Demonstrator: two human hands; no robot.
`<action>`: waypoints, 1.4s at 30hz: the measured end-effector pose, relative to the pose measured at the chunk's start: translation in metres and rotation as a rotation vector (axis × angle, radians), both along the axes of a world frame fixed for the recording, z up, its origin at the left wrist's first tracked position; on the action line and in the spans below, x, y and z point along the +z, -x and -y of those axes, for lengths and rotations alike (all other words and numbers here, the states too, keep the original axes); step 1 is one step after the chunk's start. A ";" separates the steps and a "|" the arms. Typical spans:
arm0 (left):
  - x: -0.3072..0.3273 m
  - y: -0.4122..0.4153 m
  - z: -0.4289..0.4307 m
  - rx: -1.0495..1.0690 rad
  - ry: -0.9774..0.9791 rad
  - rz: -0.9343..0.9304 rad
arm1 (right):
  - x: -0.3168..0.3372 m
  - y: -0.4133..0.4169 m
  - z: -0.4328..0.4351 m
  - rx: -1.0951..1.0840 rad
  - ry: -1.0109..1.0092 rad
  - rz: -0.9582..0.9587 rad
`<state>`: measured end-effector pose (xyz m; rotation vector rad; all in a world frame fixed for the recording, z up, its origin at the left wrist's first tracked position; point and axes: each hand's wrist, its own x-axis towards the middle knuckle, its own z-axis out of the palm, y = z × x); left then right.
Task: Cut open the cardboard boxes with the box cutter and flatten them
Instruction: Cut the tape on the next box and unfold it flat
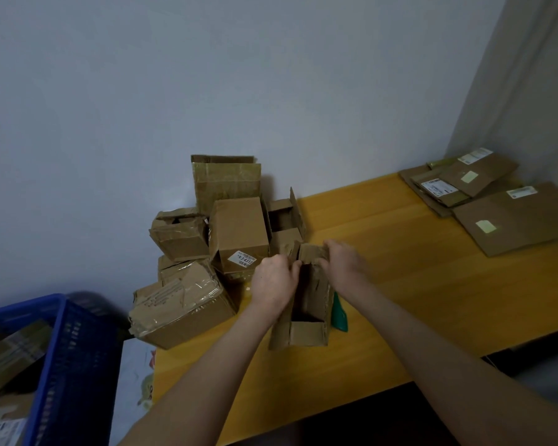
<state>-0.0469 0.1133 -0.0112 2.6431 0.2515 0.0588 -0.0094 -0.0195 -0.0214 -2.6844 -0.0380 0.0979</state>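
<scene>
Cardboard box [306, 333] in grip of left hand [274, 280] and right hand [345, 263], nearby label [243, 259] reads 3-4312

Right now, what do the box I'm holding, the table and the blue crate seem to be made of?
The box looks like brown cardboard, matte, with ragged, creased edges. The table is yellowish wood or wood-look laminate, smooth with faint grain lines; I can't tell which. The crate is probably blue plastic, judging by its moulded, slotted wall.
</scene>
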 end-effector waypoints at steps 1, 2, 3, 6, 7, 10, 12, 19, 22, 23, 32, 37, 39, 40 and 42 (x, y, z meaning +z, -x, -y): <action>-0.001 0.000 0.000 -0.030 -0.031 0.023 | 0.001 0.000 0.001 0.010 -0.003 0.008; 0.000 0.001 -0.001 -0.049 -0.047 0.037 | -0.001 -0.001 0.003 0.022 -0.014 0.007; 0.000 0.001 -0.002 -0.063 -0.045 0.044 | -0.002 -0.001 0.004 0.037 -0.026 -0.004; -0.001 0.001 -0.007 -0.098 -0.056 0.039 | -0.008 0.001 0.006 0.064 -0.036 -0.037; -0.001 0.001 -0.007 -0.107 -0.076 0.033 | -0.010 0.002 0.005 0.067 -0.037 -0.045; -0.002 -0.001 -0.011 -0.130 -0.087 -0.009 | -0.016 0.006 0.005 0.064 -0.064 -0.078; -0.001 -0.003 -0.014 -0.132 -0.064 -0.044 | -0.016 0.008 0.005 0.062 -0.076 -0.090; 0.004 -0.016 -0.025 -0.135 -0.041 -0.251 | -0.023 0.011 0.008 0.000 -0.446 -0.351; 0.003 -0.018 -0.031 -0.201 -0.194 -0.283 | -0.020 0.014 0.012 -0.079 -0.718 -0.590; 0.002 -0.019 -0.033 -0.217 -0.220 -0.293 | -0.021 0.014 0.014 -0.086 -0.694 -0.584; -0.018 -0.028 -0.030 -0.306 -0.103 -0.409 | -0.049 0.011 0.005 0.076 -0.724 -0.546; -0.019 0.008 -0.031 -0.327 -0.198 0.215 | -0.073 0.003 -0.010 -0.178 -0.721 -0.433; -0.031 0.020 -0.024 -0.395 -0.250 0.079 | -0.081 -0.002 -0.015 -0.195 -0.698 -0.415; -0.039 0.024 -0.021 -0.380 -0.283 -0.017 | -0.083 -0.003 -0.018 -0.201 -0.709 -0.423; -0.054 0.023 -0.021 -0.298 -0.249 -0.141 | -0.087 -0.004 -0.018 -0.282 -0.828 -0.458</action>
